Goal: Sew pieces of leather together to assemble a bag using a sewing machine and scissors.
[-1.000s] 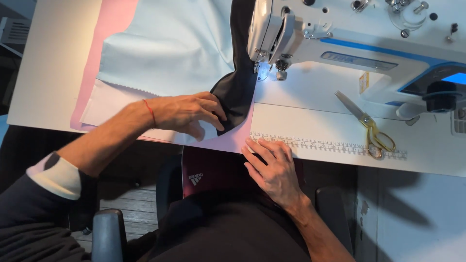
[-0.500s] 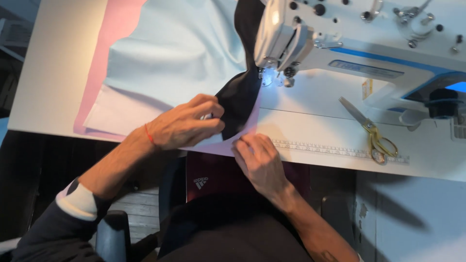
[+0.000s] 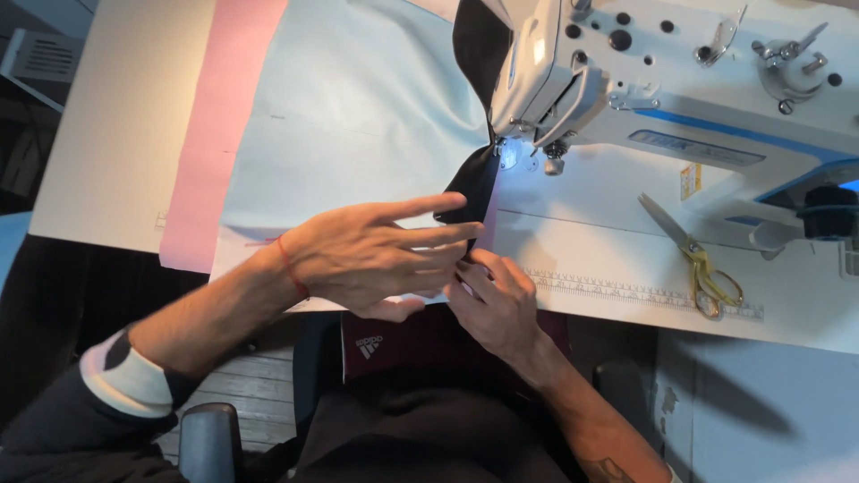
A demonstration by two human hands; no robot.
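A: Now the left hand (image 3: 358, 255) is up off the cloth. A second ago it lay flat on the black strip (image 3: 470, 183) with its fingers curled over the edge; here the fingers (image 3: 420, 207) are stretched out straight and spread, pointing toward the sewing machine (image 3: 644, 80).

B: Holding anything?

A: Nothing I can see. Only the fingertips come near the lower end of the strip, whether touching or just above it I cannot tell.

B: And the right hand (image 3: 497, 304)?

A: It has slid left along the front edge of the worktop (image 3: 617, 246), from beside the printed ruler (image 3: 644, 293) to right under the left hand. Its fingers are bent and close together, pressed at the near end of the strip; the left hand hides whether they actually pinch it.

B: Where does the strip sit?

A: It runs from the needle area, under the machine's lamp, down toward the two hands, lying over the pale blue cloth (image 3: 358, 116) with the pink sheet (image 3: 219, 134) to the left.

B: So the hold has changed hands.

A: It looks that way: the right hand has the near end, the left is loose. The scissors (image 3: 693, 259) lie untouched to the right.
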